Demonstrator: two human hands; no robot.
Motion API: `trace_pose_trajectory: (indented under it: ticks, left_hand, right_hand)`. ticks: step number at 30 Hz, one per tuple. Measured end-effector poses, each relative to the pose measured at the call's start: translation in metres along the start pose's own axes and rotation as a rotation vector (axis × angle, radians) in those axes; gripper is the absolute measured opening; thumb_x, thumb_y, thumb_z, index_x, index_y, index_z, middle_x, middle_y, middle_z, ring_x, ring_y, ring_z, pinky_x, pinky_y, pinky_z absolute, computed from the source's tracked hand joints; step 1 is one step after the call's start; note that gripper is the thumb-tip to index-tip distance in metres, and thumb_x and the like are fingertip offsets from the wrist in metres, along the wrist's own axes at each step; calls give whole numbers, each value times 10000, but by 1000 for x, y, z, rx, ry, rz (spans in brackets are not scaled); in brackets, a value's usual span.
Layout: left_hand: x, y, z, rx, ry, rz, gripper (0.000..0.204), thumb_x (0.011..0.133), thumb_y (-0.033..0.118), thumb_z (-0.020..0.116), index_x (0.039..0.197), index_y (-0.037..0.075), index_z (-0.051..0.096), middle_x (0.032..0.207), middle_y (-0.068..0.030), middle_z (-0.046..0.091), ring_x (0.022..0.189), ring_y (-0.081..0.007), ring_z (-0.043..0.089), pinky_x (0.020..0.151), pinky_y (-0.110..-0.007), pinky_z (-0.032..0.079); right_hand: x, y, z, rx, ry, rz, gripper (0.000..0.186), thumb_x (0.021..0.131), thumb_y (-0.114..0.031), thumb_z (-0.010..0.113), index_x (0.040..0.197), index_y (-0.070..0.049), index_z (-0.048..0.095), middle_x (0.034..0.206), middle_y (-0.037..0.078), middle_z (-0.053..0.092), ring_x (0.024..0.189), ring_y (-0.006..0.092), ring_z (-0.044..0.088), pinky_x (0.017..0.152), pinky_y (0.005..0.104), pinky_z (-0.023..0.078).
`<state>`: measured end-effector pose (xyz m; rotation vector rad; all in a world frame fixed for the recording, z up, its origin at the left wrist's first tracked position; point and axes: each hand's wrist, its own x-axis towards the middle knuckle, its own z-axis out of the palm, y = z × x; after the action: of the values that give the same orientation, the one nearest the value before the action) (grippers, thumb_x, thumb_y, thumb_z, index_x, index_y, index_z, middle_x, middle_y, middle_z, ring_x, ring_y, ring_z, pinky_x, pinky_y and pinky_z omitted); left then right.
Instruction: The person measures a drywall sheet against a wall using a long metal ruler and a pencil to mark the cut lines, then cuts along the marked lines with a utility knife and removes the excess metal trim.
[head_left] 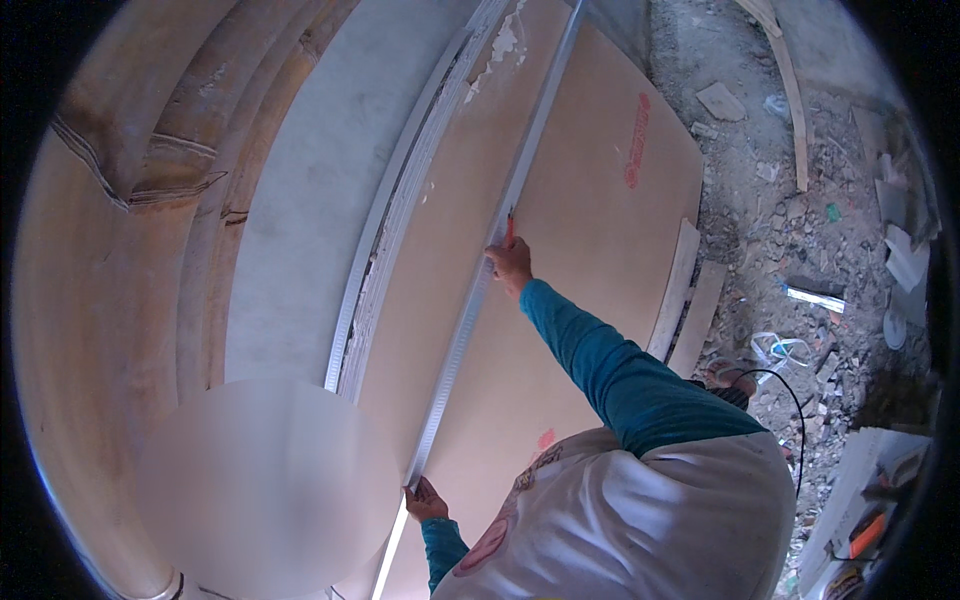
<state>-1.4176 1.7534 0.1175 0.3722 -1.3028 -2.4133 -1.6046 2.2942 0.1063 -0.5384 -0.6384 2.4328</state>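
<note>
A long, thin metal profile (464,345) with a row of small holes runs lengthwise over a large tan plasterboard sheet (590,190). My left hand (427,501) is closed around the near stretch of the profile, thumb and fingers at its edges. Farther up, my right hand (512,264) holds a slim red pencil (510,230), its dark tip pointing away from me beside the profile. The fingers of that hand also touch the metal. Red print marks the sheet's surface. Its left edge shows a stack of layers, with torn paper near the far end.
Along the stack's left edge lies another metal profile (375,225). Left of it are a grey surface (300,240) and brown curved panels (110,300). Rubble (770,200), board offcuts (698,315) and a wooden strip (795,110) cover the right. A black cable (795,405) hangs there. A blurred disc hides the lower left.
</note>
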Motion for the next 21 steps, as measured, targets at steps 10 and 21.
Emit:
trace_pose_trajectory:
  ticks: [10, 21]
  left_hand:
    - [-8, 0, 17, 30, 41, 75, 404, 1003, 302, 550, 1125, -81, 586, 1070, -172, 645, 1052, -283, 631, 993, -373, 542]
    - [1, 0, 15, 44, 20, 91, 438, 1001, 322, 552, 1188, -74, 568, 1199, -200, 609, 1141, -297, 600, 1037, -384, 511]
  right_hand:
    - [2, -7, 16, -49, -19, 11, 310, 777, -94, 701, 929, -98, 431, 785, 40, 490, 601, 140, 504, 436, 301, 420]
    - [5, -14, 25, -57, -47, -3, 295, 799, -126, 700, 936, -83, 442, 765, 48, 499, 554, 145, 512, 423, 304, 427]
